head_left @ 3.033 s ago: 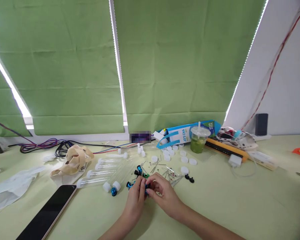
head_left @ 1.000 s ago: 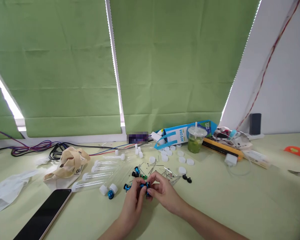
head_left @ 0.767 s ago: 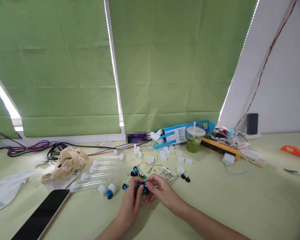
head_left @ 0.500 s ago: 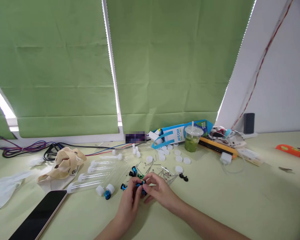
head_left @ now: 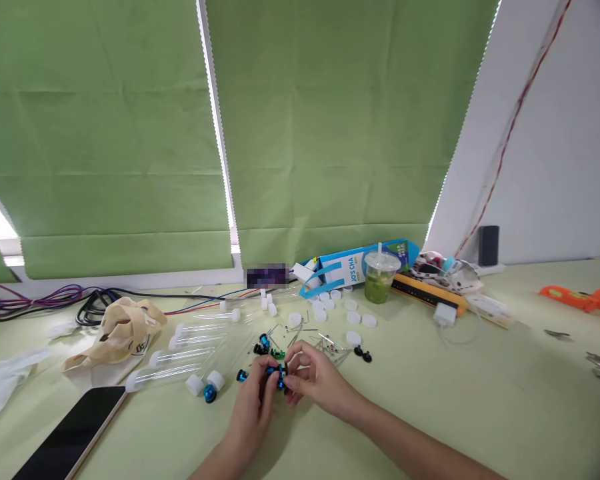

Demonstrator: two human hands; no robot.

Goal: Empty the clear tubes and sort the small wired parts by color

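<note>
Above the table, my left hand point(head_left: 253, 403) is closed on a small blue-and-black spool-shaped piece point(head_left: 277, 375). Thumb and fingers of my right hand point(head_left: 317, 380) pinch its right side; part of it is hidden by the fingers. Another blue-and-black piece point(head_left: 241, 375) lies just left of my left hand. Beyond the fingers are more blue and black pieces point(head_left: 262, 344) and a green piece point(head_left: 278, 354). A round blue piece point(head_left: 209, 393) rests by white caps on the left. Two black pieces point(head_left: 363, 354) lie to the right of my right hand.
Clear tubes point(head_left: 195, 339) with white caps lie left, near a phone point(head_left: 73, 433) and a beige cloth bag point(head_left: 120, 333). Loose thin metal pins point(head_left: 325, 343) and several white caps point(head_left: 353, 338) spread beyond the hands. A green drink cup point(head_left: 379, 283) stands at the back; an orange tool point(head_left: 580, 298) lies right.
The whole view has shifted slightly. Between my fingers the blue-and-black piece has turned a little, showing a darker end beside the right fingertips. Both hands stay close together on it.
</note>
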